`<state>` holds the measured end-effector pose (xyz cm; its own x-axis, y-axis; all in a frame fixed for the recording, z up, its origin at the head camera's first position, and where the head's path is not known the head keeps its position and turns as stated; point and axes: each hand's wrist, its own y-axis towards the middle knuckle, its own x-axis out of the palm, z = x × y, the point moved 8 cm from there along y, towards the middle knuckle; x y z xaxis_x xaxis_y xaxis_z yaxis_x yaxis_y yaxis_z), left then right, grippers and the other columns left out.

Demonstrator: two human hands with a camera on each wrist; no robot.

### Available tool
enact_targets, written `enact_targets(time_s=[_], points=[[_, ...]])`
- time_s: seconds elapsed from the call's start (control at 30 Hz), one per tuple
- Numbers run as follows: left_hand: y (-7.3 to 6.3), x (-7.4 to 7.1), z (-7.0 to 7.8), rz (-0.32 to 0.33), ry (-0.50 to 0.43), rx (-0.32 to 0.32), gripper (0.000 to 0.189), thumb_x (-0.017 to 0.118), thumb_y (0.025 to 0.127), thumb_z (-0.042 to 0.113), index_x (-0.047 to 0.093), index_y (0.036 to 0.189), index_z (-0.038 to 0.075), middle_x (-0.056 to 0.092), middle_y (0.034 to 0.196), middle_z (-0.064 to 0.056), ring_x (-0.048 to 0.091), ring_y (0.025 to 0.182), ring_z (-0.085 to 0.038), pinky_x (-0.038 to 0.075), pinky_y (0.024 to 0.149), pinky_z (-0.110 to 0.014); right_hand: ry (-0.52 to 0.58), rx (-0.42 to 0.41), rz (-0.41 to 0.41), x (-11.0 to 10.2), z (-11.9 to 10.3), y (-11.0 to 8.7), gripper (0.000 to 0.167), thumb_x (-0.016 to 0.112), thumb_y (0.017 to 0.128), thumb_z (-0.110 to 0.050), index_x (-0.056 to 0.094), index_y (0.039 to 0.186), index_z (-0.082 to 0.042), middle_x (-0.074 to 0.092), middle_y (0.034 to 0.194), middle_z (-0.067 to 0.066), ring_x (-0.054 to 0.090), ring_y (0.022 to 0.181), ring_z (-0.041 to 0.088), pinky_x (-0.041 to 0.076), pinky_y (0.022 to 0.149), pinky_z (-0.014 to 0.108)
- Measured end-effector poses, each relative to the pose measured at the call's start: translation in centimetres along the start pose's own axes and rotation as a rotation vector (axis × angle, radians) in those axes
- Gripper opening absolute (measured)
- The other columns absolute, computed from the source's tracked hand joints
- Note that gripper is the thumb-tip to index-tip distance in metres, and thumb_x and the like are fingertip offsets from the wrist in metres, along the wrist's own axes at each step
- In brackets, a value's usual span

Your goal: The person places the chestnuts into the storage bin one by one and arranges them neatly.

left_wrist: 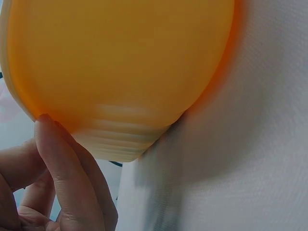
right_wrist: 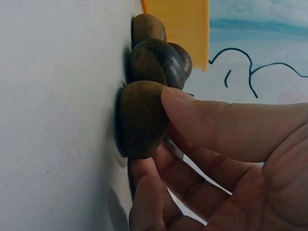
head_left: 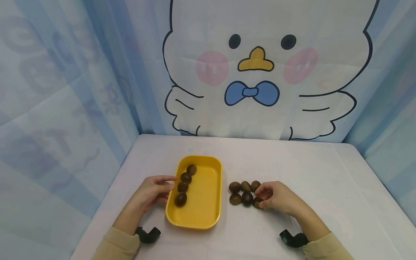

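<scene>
A yellow tray (head_left: 205,195) lies on the white table, with a slanting row of several brown chestnuts (head_left: 183,187) along its left inside. At its left rim is my left hand (head_left: 152,189), the fingertips (left_wrist: 55,154) touching the edge from outside. To the right of the tray, more chestnuts (head_left: 247,198) sit in two short rows on the tabletop. My right hand (head_left: 278,196) pinches the nearest right chestnut (right_wrist: 142,120) between thumb and fingers; it looks to be still at the table surface. Part of that chestnut is hidden by the fingers in the head view.
The white tabletop (head_left: 325,187) ends at a curtain (head_left: 256,119) printed with a cartoon bird. Blue side curtains (head_left: 74,119) hang at left and right. A black curved wrist device (head_left: 148,235) is by the left sleeve, and another wrist device (head_left: 294,239) by the right.
</scene>
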<state>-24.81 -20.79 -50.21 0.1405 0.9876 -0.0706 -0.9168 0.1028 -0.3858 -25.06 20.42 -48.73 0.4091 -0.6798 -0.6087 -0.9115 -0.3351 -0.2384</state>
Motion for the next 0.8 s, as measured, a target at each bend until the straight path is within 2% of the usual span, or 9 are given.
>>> enact_targets(time_s=[0.2,0.33,0.57,0.8], points=[[-0.1,0.1,0.1,-0.004,0.009,0.006,0.046,0.075,0.099,0.013,0.067,0.144,0.003,0.071,0.090,-0.003,0.067,0.068,-0.014,0.063,0.060,-0.025,-0.007,-0.037,-0.026,0.3,-0.2,-0.2,0.029,0.088,0.083,-0.005,0.076,0.109,-0.008,0.071,0.096,0.005,0.062,0.089,0.019,0.053,0.070,0.026],[-0.2,0.1,0.2,0.008,0.016,-0.002,0.045,0.075,0.099,0.013,0.068,0.143,0.004,0.071,0.091,-0.004,0.067,0.068,-0.015,0.062,0.061,-0.025,-0.011,-0.062,-0.041,0.4,-0.3,-0.2,0.026,0.086,0.084,-0.005,0.076,0.108,-0.010,0.072,0.100,0.004,0.065,0.091,0.019,0.055,0.074,0.024],[-0.3,0.0,0.3,0.021,0.022,-0.010,0.045,0.076,0.099,0.014,0.069,0.143,0.005,0.072,0.092,-0.005,0.068,0.068,-0.016,0.062,0.061,-0.025,0.001,-0.091,-0.043,-0.6,-0.6,0.0,0.023,0.085,0.087,-0.008,0.076,0.107,-0.013,0.075,0.117,0.009,0.072,0.104,0.020,0.059,0.083,0.027],[-0.2,0.1,0.1,0.006,0.012,-0.002,0.046,0.076,0.099,0.014,0.068,0.144,0.004,0.072,0.091,-0.004,0.069,0.068,-0.015,0.062,0.061,-0.024,0.027,-0.102,-0.041,-1.2,-1.2,0.2,0.023,0.085,0.088,-0.012,0.076,0.109,-0.012,0.076,0.114,0.008,0.069,0.103,0.022,0.058,0.080,0.027]])
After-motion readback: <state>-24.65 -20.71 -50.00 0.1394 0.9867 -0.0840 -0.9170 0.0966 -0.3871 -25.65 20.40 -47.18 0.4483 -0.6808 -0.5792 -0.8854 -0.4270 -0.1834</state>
